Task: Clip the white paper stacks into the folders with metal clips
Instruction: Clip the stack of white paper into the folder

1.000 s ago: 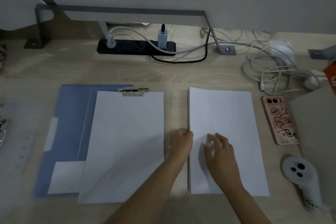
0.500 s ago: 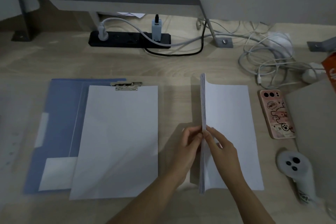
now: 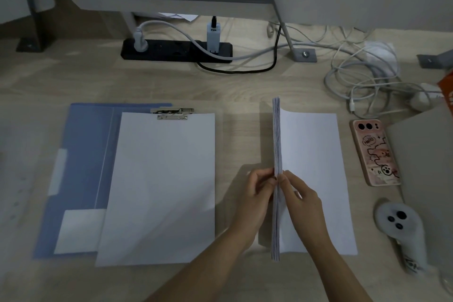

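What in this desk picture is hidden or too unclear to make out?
1. Head view: the blue folder, right half covered by the clipped paper.
2. Fingertips of the left hand and right hand, hidden behind the lifted paper stack.
3. An orange object, cut off by the right edge.
4. Blurred items at the left edge.

One legible text: the word "Hello" in a speech bubble on the pink phone case, lying face down on the desk. A dark scribbled marking sits on the lower handle of the white controller, but it is too blurred to read. Nothing else legible.
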`<act>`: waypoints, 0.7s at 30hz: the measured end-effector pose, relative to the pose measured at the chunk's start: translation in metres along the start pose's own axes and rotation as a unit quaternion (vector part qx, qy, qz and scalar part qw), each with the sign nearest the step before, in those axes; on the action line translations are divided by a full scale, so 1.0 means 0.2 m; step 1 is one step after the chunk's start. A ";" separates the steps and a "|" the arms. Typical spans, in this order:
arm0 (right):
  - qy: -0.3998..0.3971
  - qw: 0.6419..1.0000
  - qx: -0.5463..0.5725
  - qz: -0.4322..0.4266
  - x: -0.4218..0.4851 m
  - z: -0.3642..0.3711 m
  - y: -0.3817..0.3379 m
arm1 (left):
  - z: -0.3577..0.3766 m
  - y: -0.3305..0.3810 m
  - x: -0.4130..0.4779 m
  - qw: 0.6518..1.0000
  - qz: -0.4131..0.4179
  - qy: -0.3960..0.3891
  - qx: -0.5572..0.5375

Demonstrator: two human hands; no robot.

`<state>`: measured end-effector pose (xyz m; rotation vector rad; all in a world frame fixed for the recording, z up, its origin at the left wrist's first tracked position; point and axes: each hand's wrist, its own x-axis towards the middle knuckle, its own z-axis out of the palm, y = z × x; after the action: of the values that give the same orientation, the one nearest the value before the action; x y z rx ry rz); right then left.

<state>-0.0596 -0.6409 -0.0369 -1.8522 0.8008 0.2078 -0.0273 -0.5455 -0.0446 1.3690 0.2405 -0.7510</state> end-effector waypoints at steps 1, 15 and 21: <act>0.000 1.000 -0.003 -0.001 0.00 0.00 0.01 | 0.00 0.00 0.00 1.000 0.001 0.003 0.002; 0.061 0.990 -0.120 -0.034 0.02 0.10 0.04 | 0.01 -0.02 0.02 0.987 0.018 0.096 0.124; 0.064 0.988 -0.137 -0.043 0.02 0.09 0.06 | 0.04 -0.04 0.09 0.976 -0.115 0.079 0.165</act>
<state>-0.0596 -0.6302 -0.0563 -2.1720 0.8092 0.1510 -0.0212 -0.5584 -0.0591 1.7400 0.4201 -0.9027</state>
